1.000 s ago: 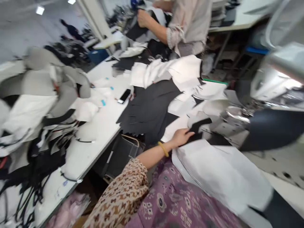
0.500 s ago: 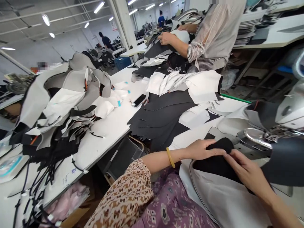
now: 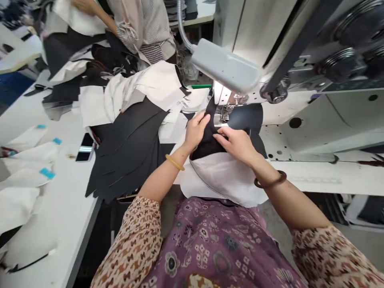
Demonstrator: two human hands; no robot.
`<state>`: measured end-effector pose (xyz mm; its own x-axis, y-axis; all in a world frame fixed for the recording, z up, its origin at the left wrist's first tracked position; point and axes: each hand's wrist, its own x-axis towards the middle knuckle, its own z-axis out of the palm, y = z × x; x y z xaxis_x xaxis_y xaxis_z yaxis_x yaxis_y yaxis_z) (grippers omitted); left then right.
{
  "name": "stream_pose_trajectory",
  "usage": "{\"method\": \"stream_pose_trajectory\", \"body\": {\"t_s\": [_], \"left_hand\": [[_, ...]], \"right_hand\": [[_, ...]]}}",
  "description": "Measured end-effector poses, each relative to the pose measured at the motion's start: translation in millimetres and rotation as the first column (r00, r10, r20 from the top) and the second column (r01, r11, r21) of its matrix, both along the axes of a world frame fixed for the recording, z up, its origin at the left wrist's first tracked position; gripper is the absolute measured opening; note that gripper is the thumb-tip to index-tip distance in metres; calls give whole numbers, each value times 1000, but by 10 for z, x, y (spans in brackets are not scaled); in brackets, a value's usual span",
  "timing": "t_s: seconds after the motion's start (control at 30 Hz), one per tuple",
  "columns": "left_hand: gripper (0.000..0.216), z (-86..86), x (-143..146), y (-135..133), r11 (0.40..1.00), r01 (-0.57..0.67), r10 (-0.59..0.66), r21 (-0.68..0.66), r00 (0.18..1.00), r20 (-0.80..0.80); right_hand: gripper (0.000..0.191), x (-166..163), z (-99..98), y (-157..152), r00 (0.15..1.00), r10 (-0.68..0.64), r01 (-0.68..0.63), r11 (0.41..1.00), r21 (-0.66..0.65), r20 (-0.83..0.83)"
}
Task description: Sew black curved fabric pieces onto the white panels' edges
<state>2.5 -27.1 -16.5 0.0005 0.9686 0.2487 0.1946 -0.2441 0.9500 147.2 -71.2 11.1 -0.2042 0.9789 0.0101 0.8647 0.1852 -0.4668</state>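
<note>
Just in front of the sewing machine's presser foot (image 3: 223,115) lies a piece of black fabric (image 3: 207,145), with a pale grey-white panel (image 3: 219,170) attached below it and hanging toward my lap. My left hand (image 3: 196,130) is closed on the left edge of the black fabric, thumb on top. My right hand (image 3: 238,145) has its fingers bent and pinches the same fabric right beside the foot. A strip of the black fabric runs up along the left of the needle area. The undersides of both hands' grips are hidden.
Dark grey cut panels (image 3: 129,148) with white pieces (image 3: 156,86) piled on them cover the table to the left. A phone (image 3: 85,147) lies beside them. The machine's lamp (image 3: 226,66) hangs over the needle. A co-worker's arm (image 3: 103,18) handles fabric at the far left.
My view has swung right and down to the machine. Both hands, with the black fabric, have come up close to the presser foot; the right hand has shifted its hold nearer the foot.
</note>
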Motion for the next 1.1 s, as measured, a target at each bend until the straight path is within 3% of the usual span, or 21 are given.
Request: {"method": "stream_pose_trajectory", "body": {"t_s": [0.13, 0.2, 0.23, 0.3, 0.37, 0.4, 0.47, 0.63, 0.73, 0.83, 0.97, 1.1], "left_hand": [[25, -1, 79, 299, 994, -98, 97, -47, 995, -13], [30, 31, -9, 326, 986, -137, 150, 96, 976, -155], [32, 65, -77, 320, 980, -60, 107, 191, 963, -248], [34, 157, -225, 295, 919, 291, -143, 264, 874, -465], [33, 243, -344, 284, 758, 633, -417, 156, 655, -630], [33, 271, -381, 286, 687, 720, -493, 98, 561, -665], [34, 288, -413, 301, 632, 774, -559, 41, 492, -668], [30, 226, -368, 291, 709, 705, -615, -1, 619, -489], [30, 189, -340, 205, 748, 663, -568, 37, 668, -480], [34, 114, -306, 70, 767, 631, -439, 114, 647, -623], [37, -37, -195, -117, 805, 522, -88, 280, 572, -815], [36, -147, -64, -198, 791, 423, 213, 441, 486, -848]], "right_hand": [[29, 15, 4, 142, 990, -131, 127, 989, 78, 49], [31, 33, -31, 175, 986, -160, 156, 984, 88, 45], [31, 41, -43, 180, 984, -173, 169, 981, 92, 41], [31, 54, -51, 167, 980, -192, 187, 978, 90, 46], [30, 63, -45, 124, 976, -198, 191, 978, 83, 85], [31, 70, -44, 92, 972, -202, 193, 978, 80, 119], [36, 96, -60, 17, 959, -207, 190, 977, 99, 192], [55, 216, -156, -82, 925, -265, 192, 944, 267, 272], [58, 258, -140, -4, 907, -368, 323, 920, 221, 205], [55, 284, -91, 137, 904, -415, 395, 903, 170, 100], [48, 340, -80, 360, 924, -382, 371, 904, 215, 11], [34, 382, -82, 606, 930, -365, 347, 912, 221, 46]]}}
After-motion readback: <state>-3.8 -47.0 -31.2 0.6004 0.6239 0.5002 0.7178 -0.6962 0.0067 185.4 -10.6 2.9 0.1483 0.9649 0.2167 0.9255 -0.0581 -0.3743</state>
